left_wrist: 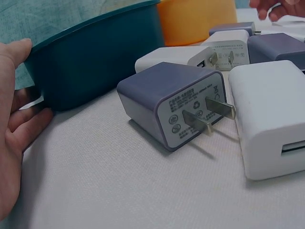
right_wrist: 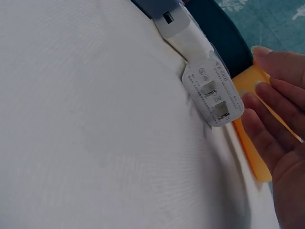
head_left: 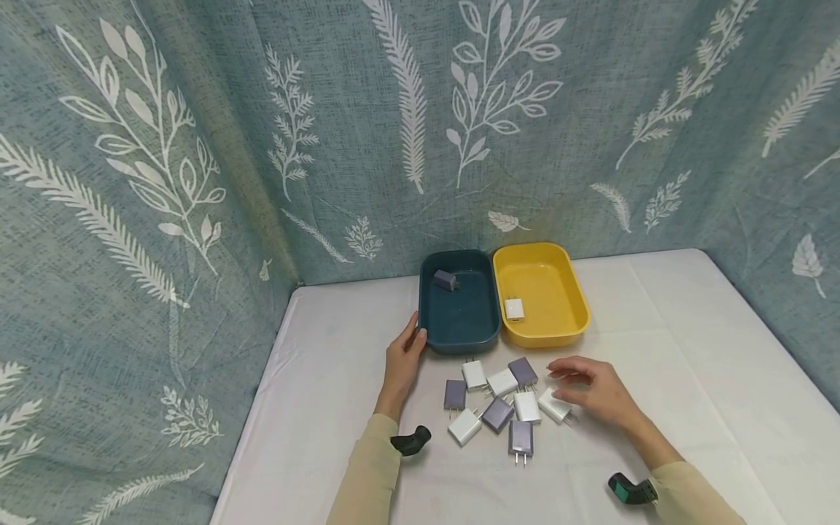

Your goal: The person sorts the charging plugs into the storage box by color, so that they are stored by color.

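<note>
My left hand (head_left: 402,359) rests at the near left corner of the dark teal bin (head_left: 460,344). In the left wrist view the thumb is at its rim and the fingertips (left_wrist: 35,126) touch low on its outer side. My right hand (head_left: 600,394) hovers with fingers spread beside a white charger (head_left: 553,403), the rightmost of several on the cloth. The right wrist view shows the white charger (right_wrist: 213,93) with its prongs toward the camera, just left of the fingers, and nothing gripped. A purple charger (left_wrist: 167,98) lies near the left hand.
The yellow bin (head_left: 547,337) stands against the teal bin and holds one white charger (head_left: 515,309). Inside the teal bin lies one purple charger (head_left: 445,280). Purple and white chargers (head_left: 464,427) lie loosely grouped in front. A patterned curtain (head_left: 367,146) hangs behind the white-covered table (head_left: 328,379).
</note>
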Action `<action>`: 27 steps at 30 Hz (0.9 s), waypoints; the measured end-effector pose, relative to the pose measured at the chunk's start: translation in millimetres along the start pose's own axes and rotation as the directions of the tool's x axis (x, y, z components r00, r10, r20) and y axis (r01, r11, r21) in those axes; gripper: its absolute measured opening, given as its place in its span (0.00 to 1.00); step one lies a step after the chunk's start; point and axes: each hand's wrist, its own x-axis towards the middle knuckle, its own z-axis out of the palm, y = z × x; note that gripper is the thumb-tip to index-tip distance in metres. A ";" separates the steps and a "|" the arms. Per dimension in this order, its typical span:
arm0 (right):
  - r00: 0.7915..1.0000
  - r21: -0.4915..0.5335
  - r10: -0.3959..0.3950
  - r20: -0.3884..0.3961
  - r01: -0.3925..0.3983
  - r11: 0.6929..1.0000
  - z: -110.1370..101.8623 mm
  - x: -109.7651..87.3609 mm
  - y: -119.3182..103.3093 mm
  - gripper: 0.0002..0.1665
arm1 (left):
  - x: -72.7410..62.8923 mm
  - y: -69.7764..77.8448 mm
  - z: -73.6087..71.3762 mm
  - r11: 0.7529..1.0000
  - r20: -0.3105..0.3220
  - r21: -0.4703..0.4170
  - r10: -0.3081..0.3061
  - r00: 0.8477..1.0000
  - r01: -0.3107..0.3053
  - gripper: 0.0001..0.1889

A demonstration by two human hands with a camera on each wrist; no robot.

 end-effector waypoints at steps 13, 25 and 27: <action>0.999 0.079 0.031 0.038 -0.034 0.996 1.2 -12.7 12.1 0.26 | 0.5 0.8 0.9 1.000 -0.002 -0.004 -0.007 1.000 0.007 0.27; 0.999 0.094 0.030 0.032 -0.032 0.995 6.8 -21.9 14.0 0.30 | 0.6 -0.2 0.8 1.000 -0.007 0.003 -0.004 1.000 0.004 0.27; 0.999 0.090 0.034 0.036 -0.037 0.995 7.2 -22.9 14.2 0.30 | 0.4 -0.6 0.7 1.000 -0.008 0.005 -0.004 1.000 0.004 0.27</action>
